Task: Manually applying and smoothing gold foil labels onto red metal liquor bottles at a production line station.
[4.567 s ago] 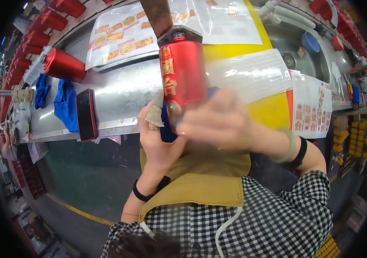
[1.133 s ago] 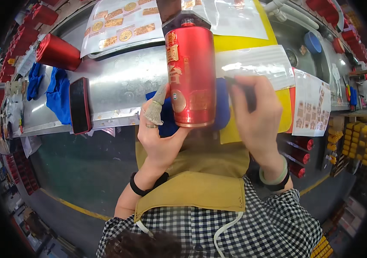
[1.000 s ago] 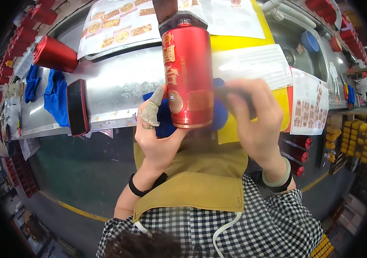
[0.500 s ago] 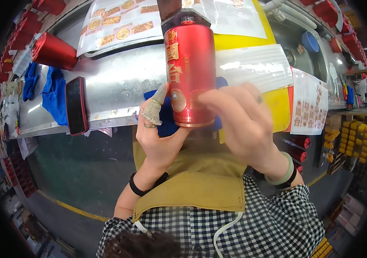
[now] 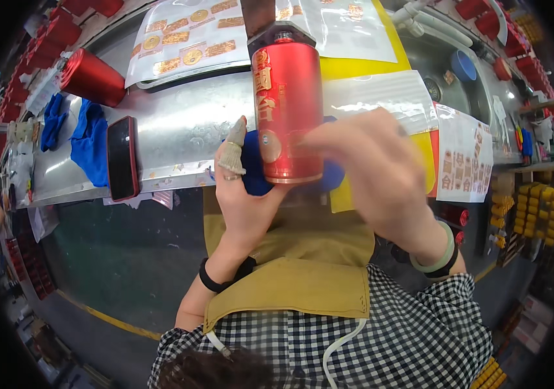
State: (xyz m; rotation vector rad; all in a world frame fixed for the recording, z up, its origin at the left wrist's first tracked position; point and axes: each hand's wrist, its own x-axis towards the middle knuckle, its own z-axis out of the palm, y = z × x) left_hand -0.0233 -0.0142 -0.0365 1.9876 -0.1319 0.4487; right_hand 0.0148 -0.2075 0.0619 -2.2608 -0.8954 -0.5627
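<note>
Bottle, red, at near edge of desk | your left hand by its base, right hand at its lower face; either grip's closure: cannot tell | likely stiff, slippery; hold its body

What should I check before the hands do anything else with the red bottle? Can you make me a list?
1. Left hand at the red bottle's near end: ok, its thumb is by the bottom edge.
2. Bottle's neck end up against the dark bracket: ok.
3. Right hand holding something: cannot tell, its fingertips are blurred over the bottle's lower front.
4. Round gold emblem uncovered: ok, it shows left of those fingertips.
5. Fabric finger cover on the left hand: ok.
6. Phone away from the steel bench's front edge: not ok, its near end reaches it.
</note>
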